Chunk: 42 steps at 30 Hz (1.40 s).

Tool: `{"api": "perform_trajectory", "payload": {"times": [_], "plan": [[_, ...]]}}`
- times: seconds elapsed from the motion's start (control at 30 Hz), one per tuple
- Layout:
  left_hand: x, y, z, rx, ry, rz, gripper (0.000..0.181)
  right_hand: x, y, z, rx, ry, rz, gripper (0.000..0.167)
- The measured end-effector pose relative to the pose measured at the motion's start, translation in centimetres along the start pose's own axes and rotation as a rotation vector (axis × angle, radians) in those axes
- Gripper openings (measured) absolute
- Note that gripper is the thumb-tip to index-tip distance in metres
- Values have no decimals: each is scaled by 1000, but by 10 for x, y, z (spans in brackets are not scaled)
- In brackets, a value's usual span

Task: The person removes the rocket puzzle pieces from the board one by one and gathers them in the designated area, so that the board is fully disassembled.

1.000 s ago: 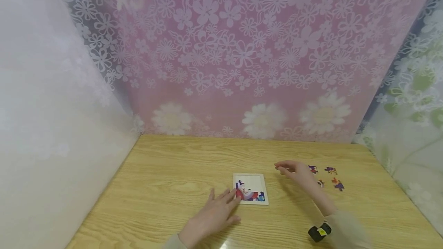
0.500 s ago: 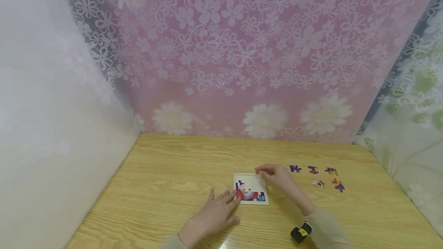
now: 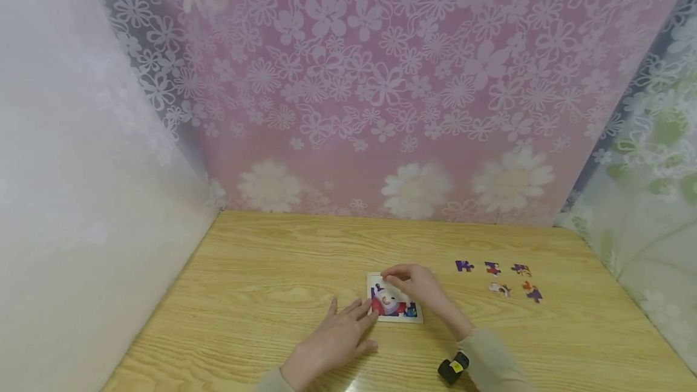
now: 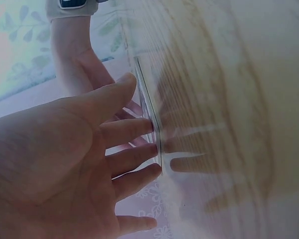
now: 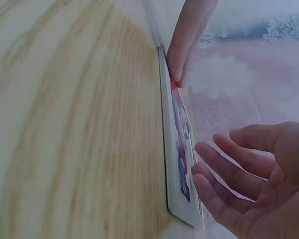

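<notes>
Left hand [image 3: 340, 334], fingers spread, touches the puzzle tray [image 3: 400, 320] at its left edge; right hand [image 3: 416, 283], fingers loosely parted, hovers above; tabletop [image 3: 463, 298] separates five pieces [image 3: 492, 268].

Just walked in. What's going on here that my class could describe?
Someone is working on a jigsaw in a white frame. The left hand touches the frame's left side; the right hand is over its upper part, though whether it holds anything can't be made out. Placed pieces show along the bottom and lower left. Five loose pieces lie on the table to the right.
</notes>
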<state>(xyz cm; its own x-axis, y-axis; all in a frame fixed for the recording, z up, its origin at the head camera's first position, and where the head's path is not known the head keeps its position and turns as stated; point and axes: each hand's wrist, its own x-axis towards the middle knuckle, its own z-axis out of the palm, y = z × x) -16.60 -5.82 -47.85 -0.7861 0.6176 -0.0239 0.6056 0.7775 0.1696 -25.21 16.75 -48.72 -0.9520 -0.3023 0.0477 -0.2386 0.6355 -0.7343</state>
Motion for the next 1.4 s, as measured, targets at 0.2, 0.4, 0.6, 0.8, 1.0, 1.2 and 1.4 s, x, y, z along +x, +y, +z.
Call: {"api": "perform_trajectory", "payload": {"times": [0.2,0.4,0.6,0.8,1.0,1.2,1.4], "plan": [[0,0,0,-6,-3,6,63,1,-5,5,-31,-13,-26,22],[0,0,1,-13,-7,13,63,0,-5,7,-16,-36,-33,22],[0,1,-1,-5,-14,11,64,-1,-6,8,-8,-49,-12,22],[0,2,-1,19,-10,4,64,-1,-7,9,-5,-48,-5,22],[-1,2,-2,27,-9,3,64,-1,-7,10,2,-47,-18,24],[-1,2,-3,10,-24,2,64,0,-6,10,16,-33,-46,23],[1,1,-2,11,-20,-1,64,1,-6,10,59,-20,-70,23]]}}
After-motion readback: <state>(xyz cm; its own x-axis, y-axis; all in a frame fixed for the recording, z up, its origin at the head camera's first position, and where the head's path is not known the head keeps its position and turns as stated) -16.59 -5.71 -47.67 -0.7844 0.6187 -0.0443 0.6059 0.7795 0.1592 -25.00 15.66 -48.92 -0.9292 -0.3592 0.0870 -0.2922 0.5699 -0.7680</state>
